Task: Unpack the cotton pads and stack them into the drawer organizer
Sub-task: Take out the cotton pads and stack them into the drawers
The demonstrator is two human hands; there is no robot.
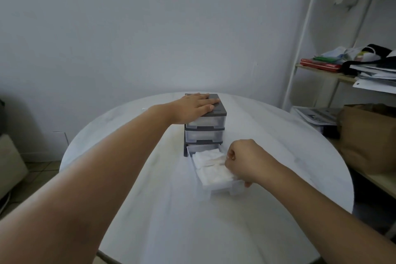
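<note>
1. Right hand [242, 161] is curling over the right wall of the drawer [216, 188], apparently gripping it.
2. Left hand [197, 107] is lying flat atop the organizer [205, 135], likely steadying it.
3. Cotton pads [211, 167] are sitting inside that drawer, pulled out at the organizer's base.

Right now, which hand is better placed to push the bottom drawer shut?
Right. The right hand is at the open bottom drawer, fingers curled beside the cotton pads. The left hand lies flat on the drawer organizer, likely steadying it.
</note>
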